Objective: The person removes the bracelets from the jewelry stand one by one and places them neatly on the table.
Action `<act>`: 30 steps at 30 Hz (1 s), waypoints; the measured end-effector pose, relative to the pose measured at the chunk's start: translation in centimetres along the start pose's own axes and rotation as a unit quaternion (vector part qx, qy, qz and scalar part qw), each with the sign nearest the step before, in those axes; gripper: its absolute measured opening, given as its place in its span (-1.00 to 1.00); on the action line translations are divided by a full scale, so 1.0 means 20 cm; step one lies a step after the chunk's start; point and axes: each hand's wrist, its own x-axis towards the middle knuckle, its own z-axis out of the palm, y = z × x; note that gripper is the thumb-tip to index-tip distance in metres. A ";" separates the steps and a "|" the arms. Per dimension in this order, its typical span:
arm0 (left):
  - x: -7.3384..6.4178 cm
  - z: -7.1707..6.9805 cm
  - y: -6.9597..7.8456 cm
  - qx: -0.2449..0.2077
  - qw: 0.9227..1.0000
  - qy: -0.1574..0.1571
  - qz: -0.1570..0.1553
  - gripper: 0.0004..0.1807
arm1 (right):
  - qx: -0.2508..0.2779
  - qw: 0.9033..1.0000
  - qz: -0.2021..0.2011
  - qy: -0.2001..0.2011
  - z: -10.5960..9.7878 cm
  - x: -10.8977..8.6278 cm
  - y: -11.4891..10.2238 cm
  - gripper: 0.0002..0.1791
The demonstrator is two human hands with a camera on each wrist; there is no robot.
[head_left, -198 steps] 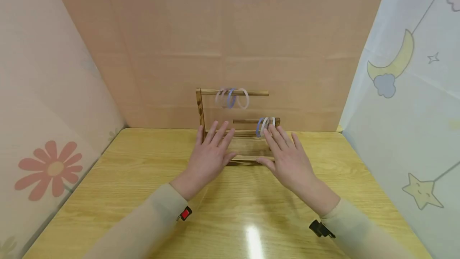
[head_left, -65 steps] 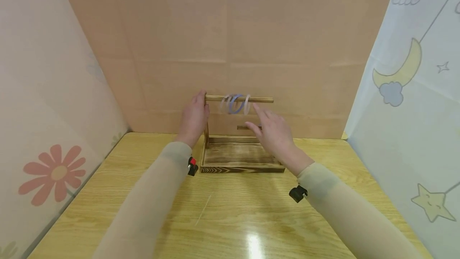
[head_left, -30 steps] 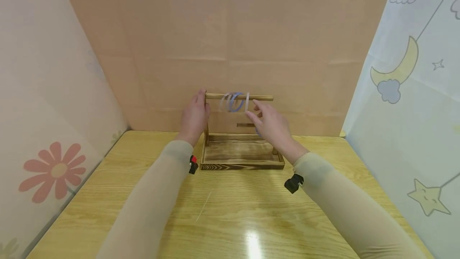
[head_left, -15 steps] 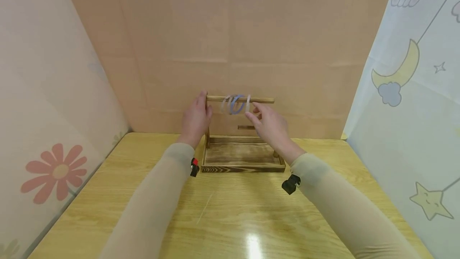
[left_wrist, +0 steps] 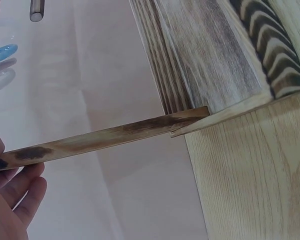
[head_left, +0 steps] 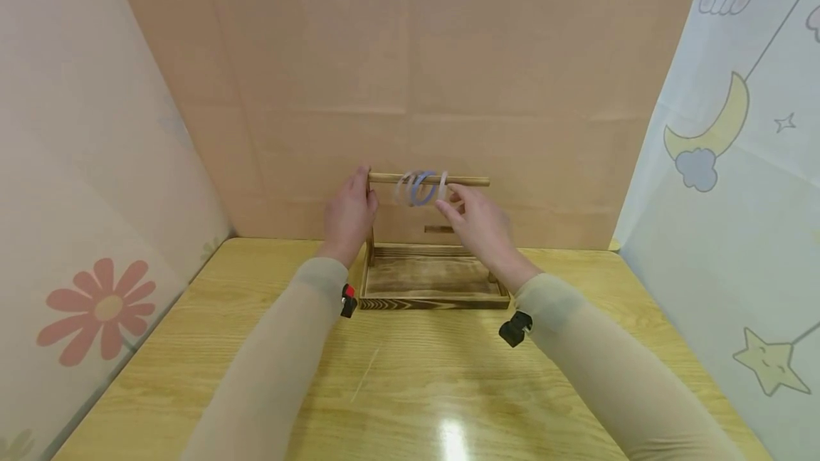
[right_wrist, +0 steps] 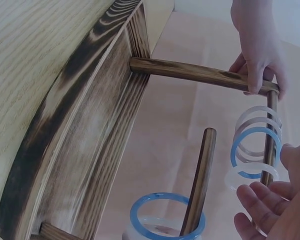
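Note:
A wooden bangle stand (head_left: pixel 435 302) with a shallow tray base, two posts and two bars stands on the table. My left hand (head_left: pixel 349 215) grips the top of its left post (left_wrist: pixel 105 140), fingers and thumb on either side. Several bangles hang on the upper bar (head_left: pixel 470 181): pale translucent ones, a blue bangle (right_wrist: pixel 237 150) and, nearest the free end, a whitish bangle (right_wrist: pixel 240 176). My right hand (head_left: pixel 482 223) pinches the edge of this whitish bangle between thumb and curled fingers, with the bar still passing through it.
The lower bar (right_wrist: pixel 202 170) carries another blue bangle (right_wrist: pixel 135 215) and pale ones, hidden behind my right hand in the head view. A pinkish-brown backdrop (head_left: pixel 288 183) rises behind the wooden table (head_left: pixel 410 375). Printed cloth walls (head_left: pixel 679 233) stand at both sides.
Both hands were spread low in front of the stand at first. The left has since gone to the post top, while the right has risen to the end bangle and closed its fingers there.

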 end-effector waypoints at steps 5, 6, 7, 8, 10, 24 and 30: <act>0.00 0.00 -0.01 -0.005 1.000 -0.002 0.001 -0.45 | 0.005 1.000 0.000 0.006 0.01 0.01 -0.01 -0.33; 0.00 0.00 -0.01 -0.007 1.000 -0.003 0.001 -0.44 | 0.007 1.000 0.000 0.007 0.01 0.01 -0.01 -0.33; 0.00 0.00 -0.01 -0.008 1.000 -0.004 0.001 -0.43 | 0.009 1.000 0.000 0.007 0.01 0.01 -0.01 -0.33; 0.00 0.00 -0.02 -0.008 1.000 -0.005 0.001 -0.42 | 0.009 1.000 0.000 0.007 0.02 0.01 -0.01 -0.33; 0.00 0.00 -0.02 -0.007 1.000 -0.006 0.001 -0.40 | 0.009 1.000 0.000 0.004 0.02 0.01 -0.02 -0.33; 0.01 0.00 0.00 -0.005 0.999 -0.034 -0.015 -0.42 | 0.004 1.000 0.008 0.014 0.03 0.03 -0.02 -0.35; 0.01 0.01 0.01 -0.007 1.000 -0.024 -0.017 -0.47 | 0.004 1.000 0.010 0.017 0.03 0.04 -0.02 -0.37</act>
